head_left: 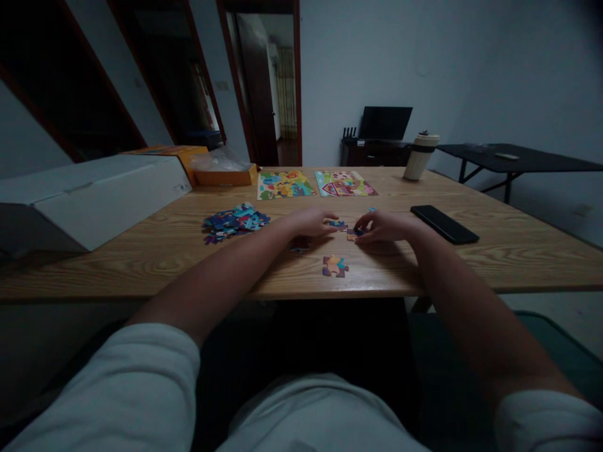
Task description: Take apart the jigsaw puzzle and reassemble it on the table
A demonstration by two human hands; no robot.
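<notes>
My left hand reaches in over the table with fingers stretched out and apart. Its fingertips are at the edge of a blue and brown puzzle piece lying flat. To the right, my right hand has its thumb and fingers closed on a dark puzzle piece with some orange on it, right beside the first. Nearer me lies a brown and peach puzzle piece with a teal patch. Another dark piece is partly under my left wrist. A bit of a teal piece shows behind my right hand.
A heap of loose puzzle pieces lies left of my left arm. Two colourful picture boards lie at the back. A white box and an orange tray stand left; a black phone and a cup are right.
</notes>
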